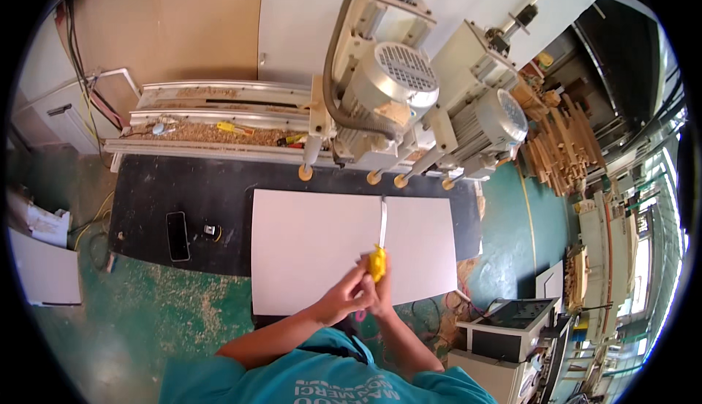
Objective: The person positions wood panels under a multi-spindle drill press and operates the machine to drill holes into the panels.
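Observation:
A large white board [314,236] lies on the black worktable in front of me. Above its near part, a yellow tape measure [377,263] is held between my hands, its pale blade [384,221] drawn out toward the board's far edge. My right hand [382,296] is closed around the tape measure from the right. Against its left side, my left hand [349,294] has bent fingers closed on it; some fingertips are hidden where the hands overlap.
A phone [178,236] and a small black-and-yellow object [211,231] lie on the black worktable [146,184]. Beyond the board stands a machine with two motors [406,68] and round feet hanging low. Sawdust [197,132] fills its rail. Wood offcuts [563,141] are piled at right.

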`<act>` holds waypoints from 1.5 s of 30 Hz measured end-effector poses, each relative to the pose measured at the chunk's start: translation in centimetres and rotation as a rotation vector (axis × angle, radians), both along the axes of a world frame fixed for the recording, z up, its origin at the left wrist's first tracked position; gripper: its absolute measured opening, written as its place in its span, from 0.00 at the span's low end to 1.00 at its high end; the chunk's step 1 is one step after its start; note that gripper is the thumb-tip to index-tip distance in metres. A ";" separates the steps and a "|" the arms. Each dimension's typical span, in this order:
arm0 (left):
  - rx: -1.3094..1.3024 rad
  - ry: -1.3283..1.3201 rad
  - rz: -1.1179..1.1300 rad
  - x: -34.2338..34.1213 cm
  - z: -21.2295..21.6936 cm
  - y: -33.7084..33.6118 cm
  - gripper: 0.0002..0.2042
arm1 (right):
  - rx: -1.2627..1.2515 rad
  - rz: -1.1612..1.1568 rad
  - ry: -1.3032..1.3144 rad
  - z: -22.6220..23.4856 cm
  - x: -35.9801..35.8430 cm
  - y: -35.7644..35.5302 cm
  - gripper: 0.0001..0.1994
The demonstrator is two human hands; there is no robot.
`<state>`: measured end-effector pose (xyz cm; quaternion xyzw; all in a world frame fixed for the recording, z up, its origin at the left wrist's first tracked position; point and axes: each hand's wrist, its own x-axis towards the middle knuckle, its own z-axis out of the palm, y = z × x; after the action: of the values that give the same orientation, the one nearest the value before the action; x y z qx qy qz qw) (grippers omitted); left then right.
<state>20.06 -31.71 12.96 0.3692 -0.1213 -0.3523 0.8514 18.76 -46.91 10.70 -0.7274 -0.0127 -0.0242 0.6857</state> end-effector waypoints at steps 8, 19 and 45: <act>1.865 -0.839 0.702 -2.4 -19.7 5.7 0.28 | -0.327 -0.025 0.927 -1.7 -9.0 -24.9 0.12; 1.317 1.056 1.297 -15.9 -27.6 10.2 0.37 | 0.690 -1.013 0.798 -20.6 -11.1 -41.5 0.15; 0.400 0.957 1.157 -3.4 -22.6 6.2 0.11 | -0.503 -0.844 0.580 -20.9 -0.3 -40.5 0.21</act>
<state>16.68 -25.48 -9.64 0.3280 0.5377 0.0121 0.7766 18.43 -87.41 -10.19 -0.7871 0.4626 -0.0915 0.3977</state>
